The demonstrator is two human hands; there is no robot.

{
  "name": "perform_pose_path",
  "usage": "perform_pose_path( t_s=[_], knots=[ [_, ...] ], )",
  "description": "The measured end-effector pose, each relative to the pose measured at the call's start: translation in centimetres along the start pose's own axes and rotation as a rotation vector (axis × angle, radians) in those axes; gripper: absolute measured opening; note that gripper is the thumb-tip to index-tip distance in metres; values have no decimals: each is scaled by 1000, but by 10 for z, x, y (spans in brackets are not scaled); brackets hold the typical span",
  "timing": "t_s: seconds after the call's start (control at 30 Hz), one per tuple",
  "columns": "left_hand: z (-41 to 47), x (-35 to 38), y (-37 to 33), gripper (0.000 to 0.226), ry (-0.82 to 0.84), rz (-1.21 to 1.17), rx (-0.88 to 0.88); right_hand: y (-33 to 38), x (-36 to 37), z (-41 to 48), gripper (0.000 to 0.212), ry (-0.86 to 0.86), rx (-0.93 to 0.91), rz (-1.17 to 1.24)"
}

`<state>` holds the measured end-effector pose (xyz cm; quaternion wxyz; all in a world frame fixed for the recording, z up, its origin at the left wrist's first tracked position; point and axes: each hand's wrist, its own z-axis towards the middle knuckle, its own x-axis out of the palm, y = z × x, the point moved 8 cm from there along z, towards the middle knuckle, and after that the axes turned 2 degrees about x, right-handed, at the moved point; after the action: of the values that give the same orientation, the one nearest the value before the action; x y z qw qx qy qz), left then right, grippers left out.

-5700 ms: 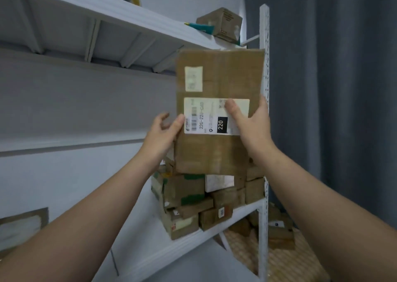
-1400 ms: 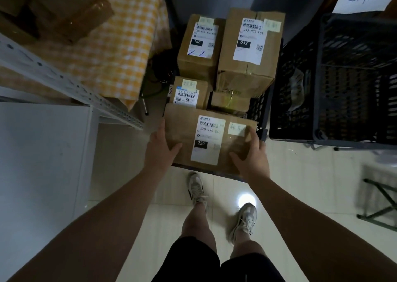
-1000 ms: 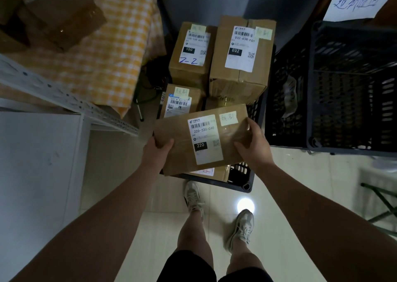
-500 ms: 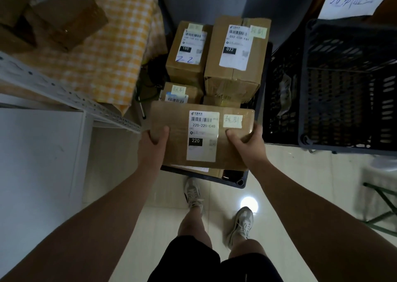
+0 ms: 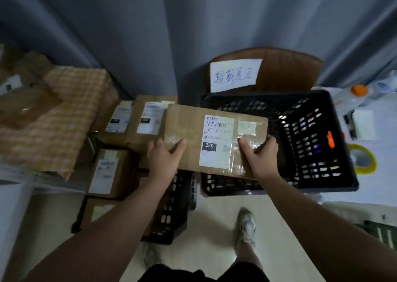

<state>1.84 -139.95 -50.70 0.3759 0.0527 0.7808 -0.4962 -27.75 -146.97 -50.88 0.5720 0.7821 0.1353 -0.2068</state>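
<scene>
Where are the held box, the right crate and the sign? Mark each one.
held box [image 5: 217,140]: head view, on its white label.
right crate [image 5: 268,98]: head view, on the far rim.
sign [image 5: 235,75]: head view, on the middle of the paper.

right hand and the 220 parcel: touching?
Touching. Head view: the right hand grips the 220 parcel at its near right corner, with the thumb lying on the taped top.
</scene>
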Motion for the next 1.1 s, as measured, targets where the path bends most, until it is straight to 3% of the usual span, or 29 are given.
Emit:
perform_pose_path(
  t_s=[0.13,0.27,0.43,0.63,0.73,0.83,0.97,1.1],
  knots=[
    [-11,74,-65,77,-37,-29,12,-14,-68,63,97,66,-17,-178],
    [-25,152,-102,103,152,103,138,-24,-106,110,103,63,-113,-333],
    [3,224,-80,112,361,448,169,-69,-73,160,79,241,-119,-461],
    [54,294,-28,114,490,483,121,-156,-23,202,113,547,-110,-656],
    [75,316,-7,113,488,524,94,-184,-5,221,118,623,-161,-719],
    [93,327,8,105,444,641,97,-197,19,240,108,645,-244,-774],
    [101,337,24,94,383,813,120,-203,47,246,89,554,-362,-749],
    [97,337,21,89,283,964,312,-211,46,240,76,455,-388,-643]
  ],
)
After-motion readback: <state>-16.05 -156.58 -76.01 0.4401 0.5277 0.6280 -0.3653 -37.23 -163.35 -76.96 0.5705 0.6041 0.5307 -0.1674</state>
